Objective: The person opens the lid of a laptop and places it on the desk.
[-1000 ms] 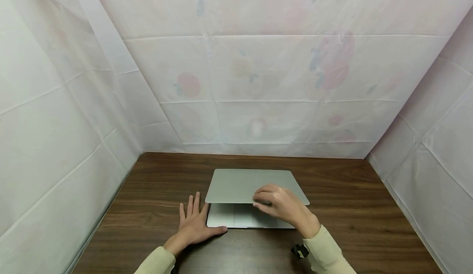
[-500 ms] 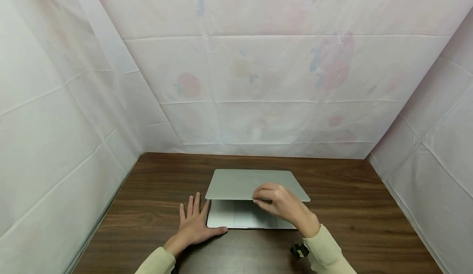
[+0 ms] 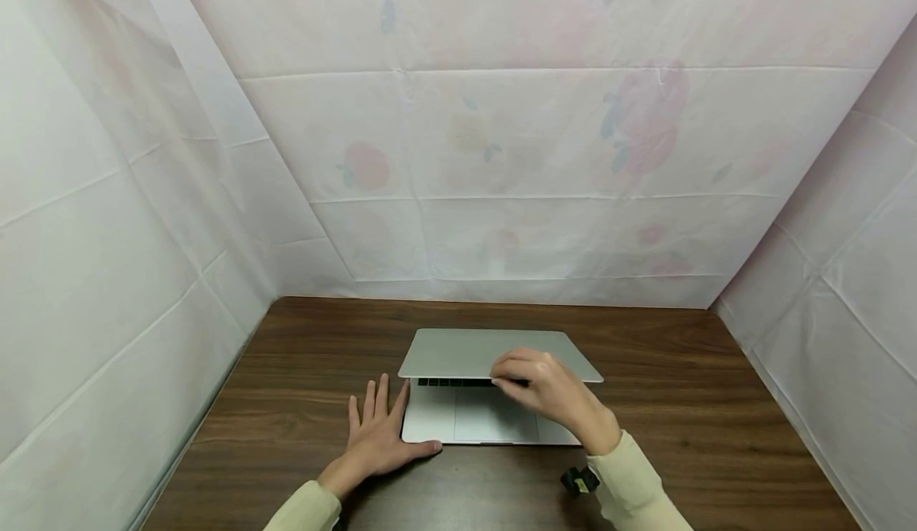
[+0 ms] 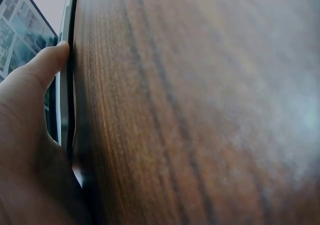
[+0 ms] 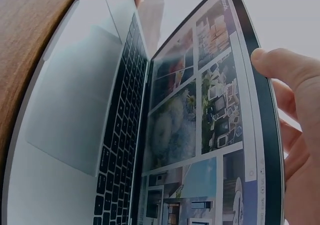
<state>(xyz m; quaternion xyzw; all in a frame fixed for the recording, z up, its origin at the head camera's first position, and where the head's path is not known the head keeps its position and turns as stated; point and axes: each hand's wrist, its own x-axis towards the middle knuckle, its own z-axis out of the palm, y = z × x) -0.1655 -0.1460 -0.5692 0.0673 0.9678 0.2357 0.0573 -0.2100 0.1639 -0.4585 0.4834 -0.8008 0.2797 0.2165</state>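
Note:
A silver laptop [image 3: 496, 427] lies on the table with its lid [image 3: 466, 353] partly raised. My right hand [image 3: 555, 394] pinches the lid's front edge right of its middle, thumb on the screen side and fingers on the outer side. In the right wrist view the lit screen [image 5: 172, 120] shows a grid of pictures, facing the black keyboard [image 5: 120, 125]. My left hand [image 3: 376, 439] lies with spread fingers at the base's front left corner. Its thumb [image 4: 50, 60] rests on the front edge of the base, and the other fingers point away along the left side.
The dark wood-grain table [image 3: 688, 404] extends around the laptop. White printed cloth [image 3: 501, 236] hangs right behind the table, with more cloth at the left and right sides. A small black device [image 3: 579, 481] sits by the right sleeve.
The lid's front edge has risen, and more of the base shows, with a row of keys now visible. My right hand moved up slightly with it; my left hand stayed in place.

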